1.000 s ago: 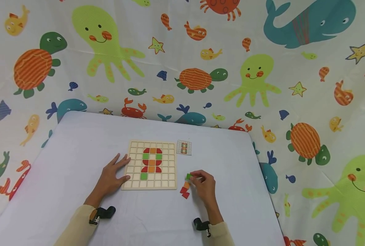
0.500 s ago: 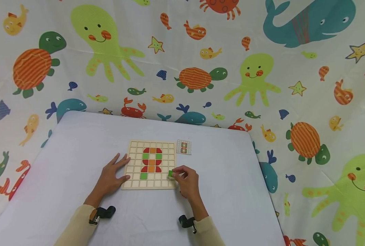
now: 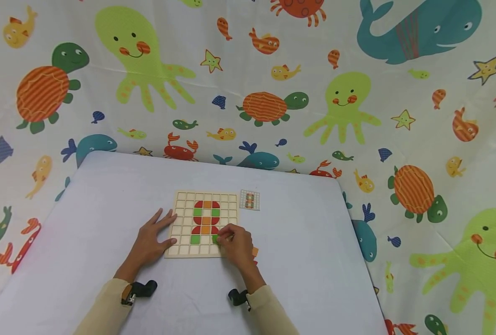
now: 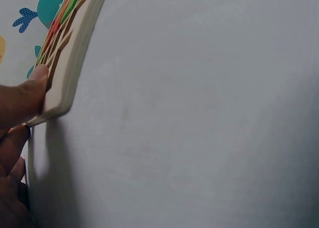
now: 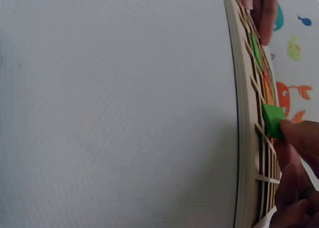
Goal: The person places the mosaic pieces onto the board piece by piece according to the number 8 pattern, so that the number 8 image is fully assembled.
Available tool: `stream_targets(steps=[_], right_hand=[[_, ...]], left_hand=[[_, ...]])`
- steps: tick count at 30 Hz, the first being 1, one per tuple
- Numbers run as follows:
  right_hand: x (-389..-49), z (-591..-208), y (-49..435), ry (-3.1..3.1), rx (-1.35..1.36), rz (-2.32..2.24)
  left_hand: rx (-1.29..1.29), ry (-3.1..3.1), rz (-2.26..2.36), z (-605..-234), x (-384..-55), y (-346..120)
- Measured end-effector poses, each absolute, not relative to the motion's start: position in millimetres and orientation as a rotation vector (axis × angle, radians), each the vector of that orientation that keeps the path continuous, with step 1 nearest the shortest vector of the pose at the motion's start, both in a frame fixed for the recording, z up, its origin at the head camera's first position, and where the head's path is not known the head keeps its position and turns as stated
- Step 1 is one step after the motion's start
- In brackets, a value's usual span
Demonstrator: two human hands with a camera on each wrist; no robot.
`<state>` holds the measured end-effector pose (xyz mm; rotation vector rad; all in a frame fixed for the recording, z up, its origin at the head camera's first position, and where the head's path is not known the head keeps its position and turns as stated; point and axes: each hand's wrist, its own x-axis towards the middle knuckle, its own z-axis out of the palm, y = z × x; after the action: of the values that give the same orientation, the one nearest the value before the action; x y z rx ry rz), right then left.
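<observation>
A wooden grid board lies on the table, with red, orange and green tiles set in its middle cells. My right hand is over the board's lower right part and pinches a green square tile between thumb and fingertip. The right wrist view shows this tile tilted against the grid. Another green tile sits in a cell to its left. At the board's left edge my left hand rests with fingers spread; its thumb touches the rim near a corner.
A small pattern card lies right of the board's upper corner. Loose orange and red tiles are partly hidden behind my right hand. A white cloth covers the table, and a sea-animal curtain hangs behind it.
My right hand has carried the green tile leftward from the loose tiles onto the board, beneath the lower right red piece. My left hand has stayed at the board's left edge.
</observation>
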<state>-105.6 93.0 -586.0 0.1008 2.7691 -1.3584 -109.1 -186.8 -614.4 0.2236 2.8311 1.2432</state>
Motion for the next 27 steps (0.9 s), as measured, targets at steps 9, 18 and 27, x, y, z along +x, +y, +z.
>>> stream_targets(steps=[9,18,27], right_hand=[[-106.9,-590.5,84.7,2.84,0.127,-1.206],[-109.0,-590.7,82.4,2.853,0.079,-1.204],[-103.4,-587.7,96.6,2.881,0.03,-1.317]], left_hand=[[0.235,2.851,1.259,-619.9,-110.1,-186.8],[0.228,2.833,1.253,-623.1,-111.2,-188.9],[0.219,2.83,1.241,-622.9,-110.6,-187.7]])
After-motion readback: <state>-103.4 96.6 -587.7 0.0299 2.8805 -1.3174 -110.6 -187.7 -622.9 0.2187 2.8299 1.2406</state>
